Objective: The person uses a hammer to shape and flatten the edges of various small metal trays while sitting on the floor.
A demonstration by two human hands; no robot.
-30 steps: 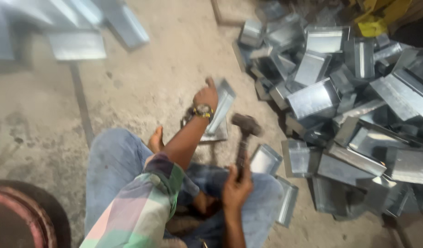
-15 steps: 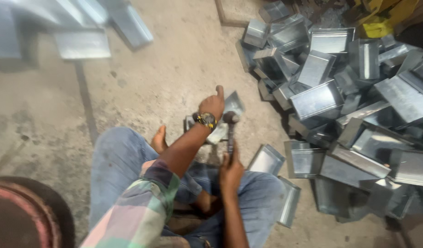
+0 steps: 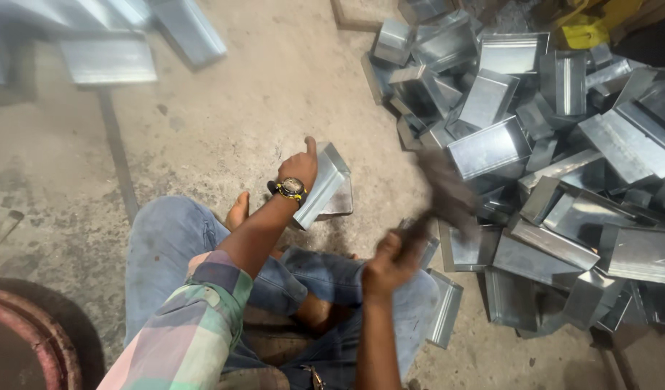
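On a stained concrete floor (image 3: 224,123) at the centre of the frame, a seated person's left hand (image 3: 300,167) grasps a folded sheet-metal piece (image 3: 324,184), thumb up, holding it propped at a slant against the ground. Lower right of it, the right hand (image 3: 386,261) is clenched around the handle of a hammer (image 3: 439,193), its head blurred in mid-air, apparently raised rather than striking. A heap of similar galvanised channels (image 3: 534,159) fills the right side; more sheets (image 3: 108,61) lie at upper left. Clean work here likely calls for a firm brace, fingers kept clear of the seam, and square blows along the fold.
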